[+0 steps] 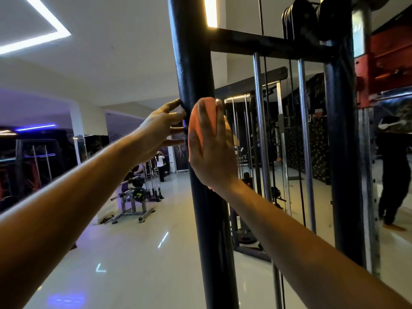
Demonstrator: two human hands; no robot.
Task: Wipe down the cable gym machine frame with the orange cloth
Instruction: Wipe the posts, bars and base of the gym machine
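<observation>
A thick black upright post (191,63) of the cable machine frame rises through the middle of the head view. My right hand (211,150) lies flat on the orange cloth (208,117), pressing it against the post with straight fingers pointing up. My left hand (160,132) reaches the post's left side, its fingers touching the edge of the post beside the cloth. A black crossbar (267,44) runs right from the post to a second black upright (341,152).
Chrome guide rods (260,130) and cables hang behind the crossbar. A red machine part (388,63) sits at the upper right. A mirror on the right shows a standing person (392,175). A plate-loaded bench machine (133,201) stands on the glossy floor at left, with another person (160,163) beyond.
</observation>
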